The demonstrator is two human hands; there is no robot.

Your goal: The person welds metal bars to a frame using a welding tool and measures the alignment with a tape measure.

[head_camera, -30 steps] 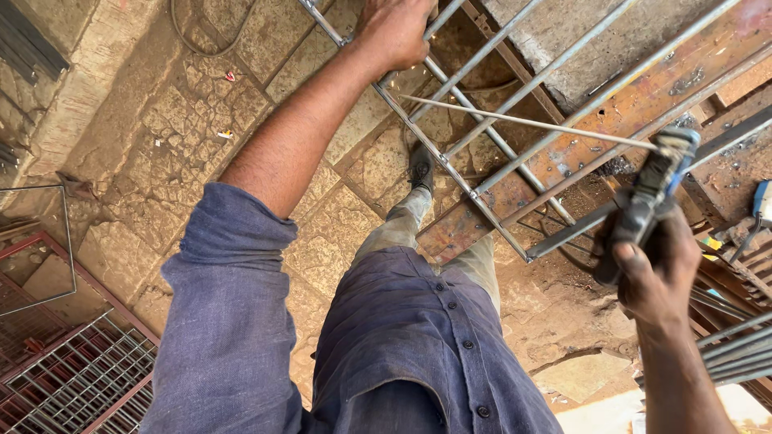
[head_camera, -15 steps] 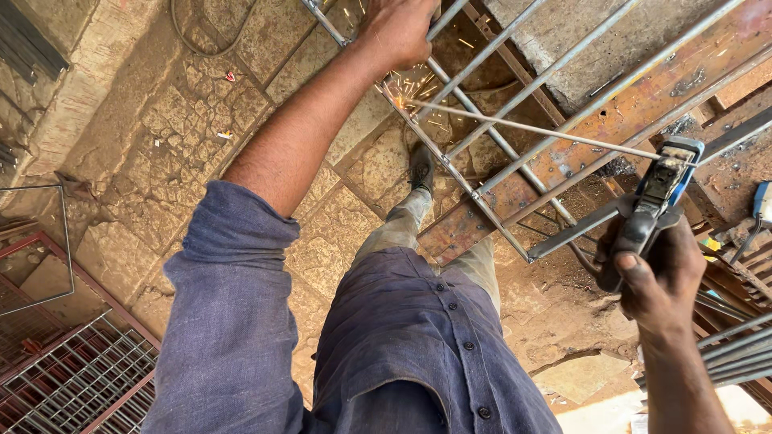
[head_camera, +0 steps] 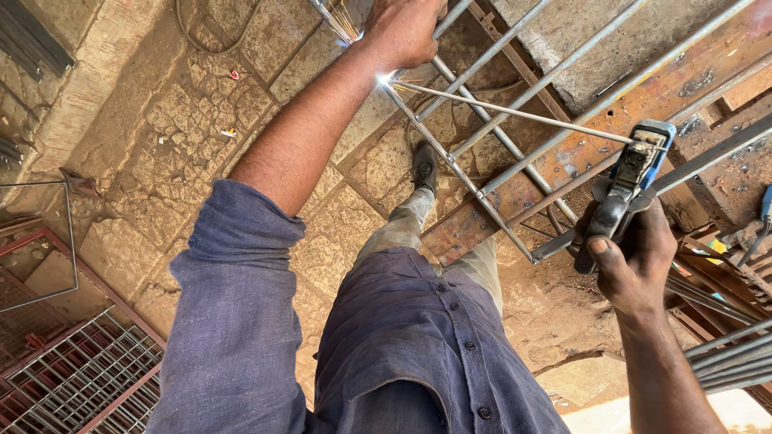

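Head view: right hand (head_camera: pixel 635 261), grip closed round the holder (head_camera: pixel 623 197); its rod (head_camera: pixel 515 115) sparks on the grille (head_camera: pixel 474 120) just beside the left hand's (head_camera: pixel 402 30) clenched grip.

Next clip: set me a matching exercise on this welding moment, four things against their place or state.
Things:
1. left hand
2. right hand
3. welding rod
4. mesh panels

Places or states:
A. stacked at lower left on the ground
B. grips the metal frame at the top
C. tip glowing with sparks at the frame
D. holds the blue electrode holder

Pairs: 1-B, 2-D, 3-C, 4-A
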